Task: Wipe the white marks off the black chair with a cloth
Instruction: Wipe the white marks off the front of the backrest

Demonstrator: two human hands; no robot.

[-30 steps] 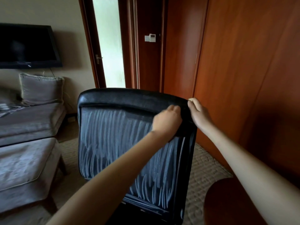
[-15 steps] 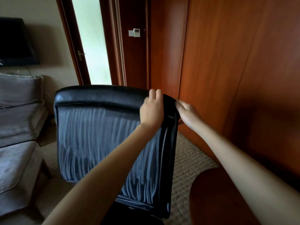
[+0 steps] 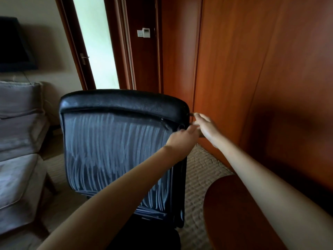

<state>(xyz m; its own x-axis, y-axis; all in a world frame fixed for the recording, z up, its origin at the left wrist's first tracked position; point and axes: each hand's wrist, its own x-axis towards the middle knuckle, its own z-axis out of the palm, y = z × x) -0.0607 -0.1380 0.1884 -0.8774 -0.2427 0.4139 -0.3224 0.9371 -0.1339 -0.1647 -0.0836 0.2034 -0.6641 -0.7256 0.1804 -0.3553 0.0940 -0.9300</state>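
Cloth is not visible, so wiping cannot begin yet. The black mesh-backed office chair (image 3: 124, 101) stands beside a grey fabric sofa (image 3: 19, 127), with white chalky marks (image 3: 111, 150) all over its back. The left hand (image 3: 182, 139) and the right hand (image 3: 207, 129), fingers nearly straight and holding nothing, are at its upper right edge. Better to steady the frame with 1 hand, not the marked mesh, which may smear.

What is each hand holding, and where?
No cloth in view. Left hand meets the chair's right edge near the top; the grip is too blurred to confirm. Right hand looks open.
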